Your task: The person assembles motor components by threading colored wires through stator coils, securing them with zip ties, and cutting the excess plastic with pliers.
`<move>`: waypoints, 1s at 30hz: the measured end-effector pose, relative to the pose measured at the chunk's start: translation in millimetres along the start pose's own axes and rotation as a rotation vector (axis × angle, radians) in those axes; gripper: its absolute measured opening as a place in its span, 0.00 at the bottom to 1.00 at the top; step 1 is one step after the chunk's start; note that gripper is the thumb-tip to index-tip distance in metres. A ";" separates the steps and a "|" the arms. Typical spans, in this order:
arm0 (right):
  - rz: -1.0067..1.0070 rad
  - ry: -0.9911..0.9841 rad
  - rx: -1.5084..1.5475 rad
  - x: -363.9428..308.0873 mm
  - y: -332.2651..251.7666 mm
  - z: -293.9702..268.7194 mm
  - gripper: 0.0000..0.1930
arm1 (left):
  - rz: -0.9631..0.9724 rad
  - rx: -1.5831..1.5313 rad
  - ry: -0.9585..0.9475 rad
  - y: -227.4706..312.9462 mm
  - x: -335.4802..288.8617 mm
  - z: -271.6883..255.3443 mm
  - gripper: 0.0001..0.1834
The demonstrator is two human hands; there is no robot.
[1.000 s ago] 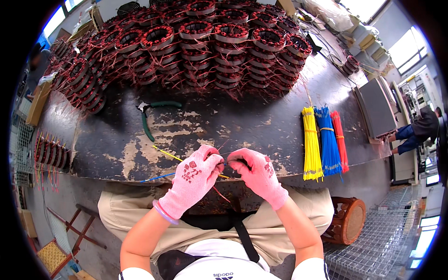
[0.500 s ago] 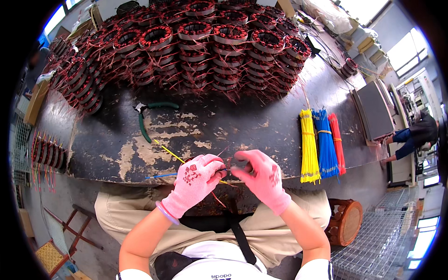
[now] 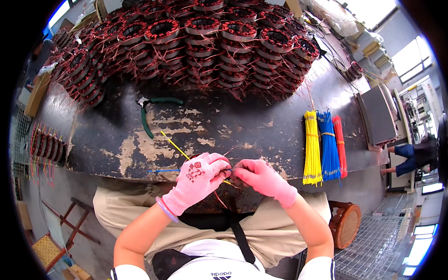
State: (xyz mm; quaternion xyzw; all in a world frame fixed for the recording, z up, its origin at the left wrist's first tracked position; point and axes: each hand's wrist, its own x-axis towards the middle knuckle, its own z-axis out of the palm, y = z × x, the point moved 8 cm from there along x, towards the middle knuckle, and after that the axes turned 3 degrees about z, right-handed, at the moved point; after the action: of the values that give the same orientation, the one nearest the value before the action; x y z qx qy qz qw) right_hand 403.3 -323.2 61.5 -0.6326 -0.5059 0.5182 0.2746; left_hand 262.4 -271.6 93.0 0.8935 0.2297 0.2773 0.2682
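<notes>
My left hand [image 3: 198, 175], in a pink glove, is closed around a yellow wire [image 3: 173, 143] and a blue wire [image 3: 163, 171] that stick out on its far left side. Thin reddish wires [image 3: 220, 200] hang below its fingers; whatever they join is mostly hidden under the glove. My right hand [image 3: 263, 182], gloved alike, pinches at the wire ends close to the left fingertips. Its fingers are closed, and the exact strand between them is too small to make out. Both hands are over the table's near edge, above my lap.
Green-handled cutting pliers [image 3: 146, 123] lie opened on the worn black table [image 3: 224, 121]. Stacked copper-wound stators [image 3: 202, 56] fill its far side. Bundles of yellow wires [image 3: 311, 154], blue wires [image 3: 329, 151] and red wires [image 3: 339, 144] lie right. More stators [image 3: 48, 147] stand left. Another person [image 3: 415, 156] is far right.
My right hand has turned and come in to the left, its parted fingers closing into a pinch beside my left fingertips. My left hand keeps its hold. The view has shifted slightly.
</notes>
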 end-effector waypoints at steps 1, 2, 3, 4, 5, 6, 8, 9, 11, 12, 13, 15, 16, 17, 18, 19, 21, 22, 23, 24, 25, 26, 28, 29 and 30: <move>-0.116 0.078 -0.199 -7.1 -12.1 -4.8 0.06 | -0.011 -0.008 -0.005 -0.6 -0.6 1.3 0.08; -0.331 0.213 -0.398 -16.8 -29.0 -9.1 0.07 | -0.012 -0.009 -0.004 -0.4 -0.5 1.5 0.08; -0.406 0.253 -0.527 -19.9 -36.0 -7.2 0.08 | -0.013 -0.010 -0.004 -0.4 -0.1 1.5 0.08; -0.480 0.293 -0.657 -23.2 -43.0 -3.8 0.08 | -0.014 -0.011 -0.005 -0.2 -0.1 1.7 0.08; -0.553 0.337 -0.786 -26.8 -48.3 0.4 0.09 | -0.016 -0.016 0.007 -0.2 -0.1 1.2 0.07; -0.669 0.358 -0.812 -29.2 -50.7 4.4 0.11 | -0.018 -0.021 0.018 -0.2 -0.1 0.8 0.07; -0.555 0.359 -0.560 -18.4 -40.8 -0.6 0.10 | -0.019 -0.030 0.017 0.7 0.1 0.0 0.07; -0.498 0.356 -0.434 -13.7 -39.6 -2.2 0.09 | -0.017 -0.034 0.005 1.7 1.1 -1.1 0.07; 0.208 -0.003 0.315 12.4 19.0 7.4 0.12 | -0.006 -0.028 -0.010 3.0 1.7 -0.9 0.07; 0.206 -0.014 0.352 11.7 23.4 6.0 0.12 | 0.004 -0.017 -0.012 3.2 1.1 0.0 0.08; 0.203 -0.025 0.388 9.8 26.5 5.3 0.11 | 0.014 -0.007 -0.015 2.7 0.8 0.9 0.08; -0.055 0.281 -0.020 -8.3 -6.6 -11.4 0.11 | 0.011 -0.037 -0.019 -1.2 -0.5 1.7 0.09; -0.188 0.433 -0.225 -21.8 -23.8 -15.5 0.12 | 0.007 -0.044 -0.018 -0.9 -0.4 1.5 0.09; -0.376 0.473 -0.400 -31.7 -34.9 -14.4 0.16 | 0.008 -0.048 -0.025 0.1 -0.6 1.8 0.09; -0.518 0.555 -0.617 -37.0 -43.6 -8.9 0.17 | 0.004 -0.039 -0.019 0.5 -0.8 1.6 0.08; -0.659 0.633 -0.837 -42.5 -51.5 0.2 0.17 | 0.000 -0.035 -0.010 -0.1 0.4 0.6 0.08; -0.661 0.601 -0.887 -35.3 -43.0 6.2 0.15 | -0.011 -0.032 -0.001 -0.4 0.4 0.2 0.08; -0.662 0.584 -0.911 -32.3 -40.6 8.1 0.13 | -0.006 -0.034 -0.013 0.4 0.7 1.2 0.08; -0.353 0.390 -0.536 -13.8 -19.0 -2.1 0.12 | -0.002 -0.035 -0.019 0.7 1.1 2.0 0.08; -0.047 0.191 -0.160 -2.8 6.5 -0.3 0.11 | 0.001 -0.037 -0.026 1.0 1.2 2.5 0.09; 0.254 -0.014 0.216 -2.5 30.5 14.3 0.10 | 0.004 -0.032 -0.021 1.0 1.1 1.4 0.08; 0.223 -0.104 0.519 -2.5 23.0 21.4 0.12 | 0.007 -0.030 -0.015 0.6 0.8 0.0 0.08; 0.227 -0.087 0.365 -8.6 13.4 15.6 0.12 | 0.008 -0.037 -0.012 0.1 -0.3 0.0 0.08; 0.226 -0.082 0.287 -10.2 8.1 12.1 0.11 | 0.005 -0.043 -0.014 0.1 -1.1 0.6 0.08; 0.126 0.009 0.075 -11.6 7.9 3.3 0.10 | 0.001 -0.048 -0.015 0.0 -1.3 0.9 0.08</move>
State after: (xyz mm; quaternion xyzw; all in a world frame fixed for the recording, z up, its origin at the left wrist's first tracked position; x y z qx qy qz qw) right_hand 403.6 -337.1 57.9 -0.6546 -0.4441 0.5502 0.2675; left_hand 262.0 -272.6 91.9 0.8890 0.2204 0.2764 0.2912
